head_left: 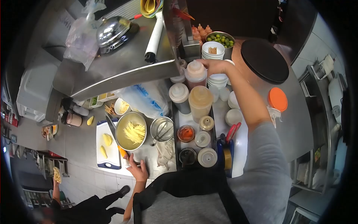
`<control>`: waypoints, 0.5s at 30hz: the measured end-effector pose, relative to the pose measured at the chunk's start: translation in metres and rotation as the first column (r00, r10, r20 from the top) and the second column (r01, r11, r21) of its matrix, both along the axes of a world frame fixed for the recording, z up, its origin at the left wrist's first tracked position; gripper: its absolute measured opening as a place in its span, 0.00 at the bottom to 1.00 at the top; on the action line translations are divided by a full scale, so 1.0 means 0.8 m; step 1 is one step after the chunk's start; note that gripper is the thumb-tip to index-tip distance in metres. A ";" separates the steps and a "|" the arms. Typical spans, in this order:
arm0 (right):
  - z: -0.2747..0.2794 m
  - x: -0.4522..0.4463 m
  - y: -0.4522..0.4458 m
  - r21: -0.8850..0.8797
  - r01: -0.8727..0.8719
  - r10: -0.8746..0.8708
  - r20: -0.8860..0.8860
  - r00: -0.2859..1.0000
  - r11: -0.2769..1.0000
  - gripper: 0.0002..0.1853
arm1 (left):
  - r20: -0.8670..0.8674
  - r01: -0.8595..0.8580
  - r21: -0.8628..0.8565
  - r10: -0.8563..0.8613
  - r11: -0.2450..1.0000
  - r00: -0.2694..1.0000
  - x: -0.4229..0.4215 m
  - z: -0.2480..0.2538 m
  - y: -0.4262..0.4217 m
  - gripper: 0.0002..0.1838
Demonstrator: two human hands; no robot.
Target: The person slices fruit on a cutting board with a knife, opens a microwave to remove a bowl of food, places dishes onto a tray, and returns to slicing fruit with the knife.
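My left hand (138, 170) is at the counter's front edge, fingers apart and holding nothing. Just beyond it lies a knife with an orange handle (122, 152), between a white cutting board (106, 130) and a metal bowl (143, 139). Pale yellow strips (135, 131) fill part of that bowl, and peeled yellow pieces (107, 139) rest on the board. My right hand (216, 67) reaches far across to a squeeze bottle (196, 76) beside stacked white bowls (213, 50). Its fingertips are partly hidden by the bottle, so I cannot tell whether they grip it.
A dark tray (175, 149) holds several bottles and jars. A metal strainer pot (162, 128) and a cloth (165, 153) sit left of it. A steel shelf (126, 74) overhangs the counter. At lower left, another person (85, 211) holds something yellowish.
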State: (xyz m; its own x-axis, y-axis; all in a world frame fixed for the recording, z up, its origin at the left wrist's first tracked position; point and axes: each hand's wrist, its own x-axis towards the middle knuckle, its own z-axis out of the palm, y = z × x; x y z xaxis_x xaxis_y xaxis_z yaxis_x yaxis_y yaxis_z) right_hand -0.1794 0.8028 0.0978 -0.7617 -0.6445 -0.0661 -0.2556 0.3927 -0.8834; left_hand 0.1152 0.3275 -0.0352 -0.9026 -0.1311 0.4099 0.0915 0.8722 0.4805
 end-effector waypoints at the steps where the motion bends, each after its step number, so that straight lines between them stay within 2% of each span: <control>1: 0.002 -0.001 -0.005 0.085 0.010 -0.003 -0.081 0.997 0.996 0.38 | 0.037 -0.020 0.038 0.019 0.999 0.999 -0.001 0.003 0.004 0.30; 2: -0.012 -0.012 -0.009 0.073 -0.011 0.022 -0.157 0.987 0.997 0.36 | 0.079 -0.043 0.075 0.037 0.996 0.996 0.002 0.008 0.006 0.30; 3: -0.026 -0.022 -0.009 0.038 0.011 -0.005 -0.155 0.988 0.999 0.35 | 0.123 -0.070 0.113 0.055 0.991 0.991 0.004 0.012 0.009 0.30; 5: -0.042 -0.034 -0.008 -0.029 0.055 -0.058 -0.150 0.987 0.998 0.33 | 0.044 -0.022 0.017 0.021 1.000 0.999 0.003 0.002 0.001 0.31; 8: -0.030 -0.020 0.008 -0.288 0.214 -0.288 -0.250 0.924 0.934 0.32 | -0.010 -0.006 -0.031 0.006 0.999 1.000 0.001 -0.011 -0.009 0.31; 10: 0.013 0.014 0.022 -0.422 0.296 -0.402 -0.187 0.896 0.857 0.32 | -0.001 -0.014 -0.012 0.014 1.000 1.000 0.003 -0.026 -0.019 0.32; 11: 0.038 0.034 0.032 -0.481 0.340 -0.460 -0.154 0.875 0.808 0.32 | 0.007 -0.010 0.107 0.009 0.994 1.000 0.003 -0.017 -0.011 0.32; 14: 0.071 0.081 0.073 -0.608 0.429 -0.634 -0.163 0.756 0.668 0.30 | -0.009 -0.020 0.053 0.021 0.998 1.000 0.007 -0.010 -0.010 0.32; 15: 0.082 0.106 0.082 -0.651 0.431 -0.686 -0.194 0.702 0.625 0.27 | 0.088 -0.049 0.103 0.040 0.993 0.995 0.008 -0.004 -0.010 0.31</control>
State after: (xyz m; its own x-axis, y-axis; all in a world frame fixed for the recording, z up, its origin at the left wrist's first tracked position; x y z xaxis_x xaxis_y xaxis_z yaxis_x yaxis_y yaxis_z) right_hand -0.0949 0.8684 0.1634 -0.8495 0.0947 0.5191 -0.5119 0.0910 -0.8542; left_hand 0.1217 0.3199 -0.0386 -0.9260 -0.2102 0.3135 0.0084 0.8188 0.5740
